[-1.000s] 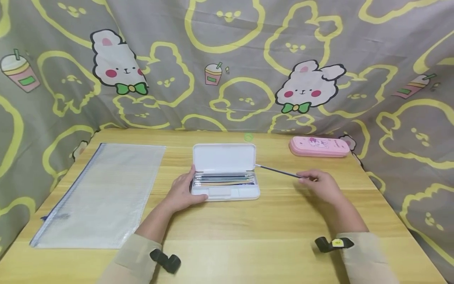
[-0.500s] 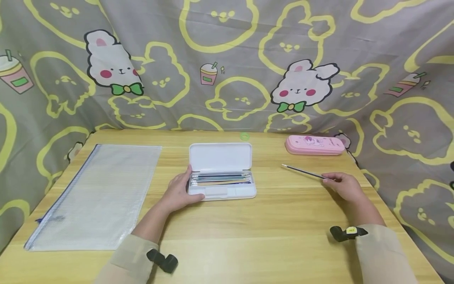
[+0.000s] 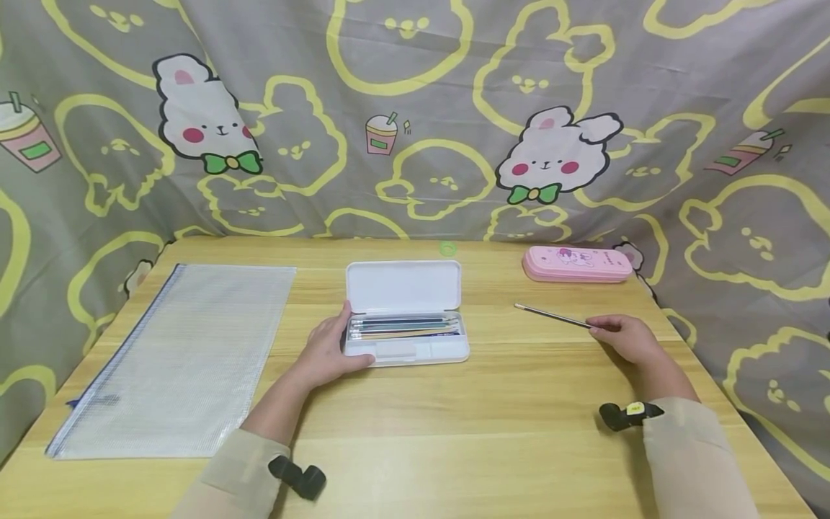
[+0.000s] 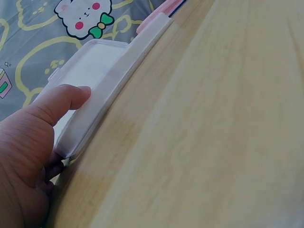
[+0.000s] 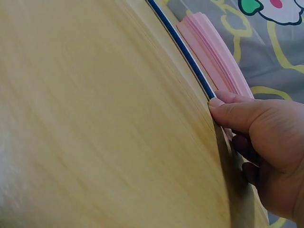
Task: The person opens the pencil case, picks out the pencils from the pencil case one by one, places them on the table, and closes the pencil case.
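A white pencil case (image 3: 403,286) lies with its lid raised near the middle of the table, several pencils (image 3: 405,328) side by side in it. My left hand (image 3: 327,353) grips its left end, thumb on the front edge; the left wrist view shows that thumb (image 4: 76,97) on the case's white wall (image 4: 111,85). To the right, my right hand (image 3: 625,340) pinches a dark pencil (image 3: 551,315) between thumb and fingers, its pale-tipped end directed left. In the right wrist view the pencil (image 5: 183,50) looks dark blue. Whether it touches the table cannot be told.
A pink case (image 3: 577,264) with a rabbit print rests shut at the back right. On the left lies a translucent zip pouch (image 3: 188,353). A small green ring (image 3: 447,249) is near the back edge, in front of a patterned curtain (image 3: 441,108).
My right hand has carried the pencil rightward, away from the white case, and stays almost still over the last half second. My left hand keeps its hold on the case.
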`<state>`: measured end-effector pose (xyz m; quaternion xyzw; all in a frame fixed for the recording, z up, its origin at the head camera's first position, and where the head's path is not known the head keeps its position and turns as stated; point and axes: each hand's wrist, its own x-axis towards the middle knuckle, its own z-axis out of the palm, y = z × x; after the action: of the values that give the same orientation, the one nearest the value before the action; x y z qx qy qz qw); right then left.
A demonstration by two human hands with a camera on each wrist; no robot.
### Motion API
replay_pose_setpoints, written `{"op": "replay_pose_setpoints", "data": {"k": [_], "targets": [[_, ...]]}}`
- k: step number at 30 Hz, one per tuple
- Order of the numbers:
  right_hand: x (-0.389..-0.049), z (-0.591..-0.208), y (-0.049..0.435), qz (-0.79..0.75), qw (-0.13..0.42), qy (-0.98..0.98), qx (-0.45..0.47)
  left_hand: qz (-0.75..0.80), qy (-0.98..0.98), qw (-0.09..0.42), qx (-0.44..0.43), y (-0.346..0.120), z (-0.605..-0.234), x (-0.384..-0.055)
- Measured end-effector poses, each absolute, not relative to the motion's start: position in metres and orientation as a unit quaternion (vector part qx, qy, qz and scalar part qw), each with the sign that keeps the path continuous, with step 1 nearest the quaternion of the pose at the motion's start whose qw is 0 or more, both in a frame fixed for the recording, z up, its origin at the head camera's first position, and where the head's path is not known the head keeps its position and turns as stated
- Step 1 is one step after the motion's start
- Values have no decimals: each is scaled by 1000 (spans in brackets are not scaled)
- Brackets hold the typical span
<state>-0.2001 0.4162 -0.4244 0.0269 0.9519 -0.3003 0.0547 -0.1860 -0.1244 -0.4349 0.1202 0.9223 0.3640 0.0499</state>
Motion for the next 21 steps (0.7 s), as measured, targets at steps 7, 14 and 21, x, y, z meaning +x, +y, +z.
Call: {"op": "replay_pose_setpoints", "data": {"k": [7,14,21], "targets": [[-197,-421,415,-305,57,950,37,362,923,50,121,-125,-435,-186],[-193,-411,388,-330,15,944,31,369,921,57,115,-126,-434,-185],[-201,-408,319,-344,-17,937,-58,365,922,54,120,-126,-435,-187]]}}
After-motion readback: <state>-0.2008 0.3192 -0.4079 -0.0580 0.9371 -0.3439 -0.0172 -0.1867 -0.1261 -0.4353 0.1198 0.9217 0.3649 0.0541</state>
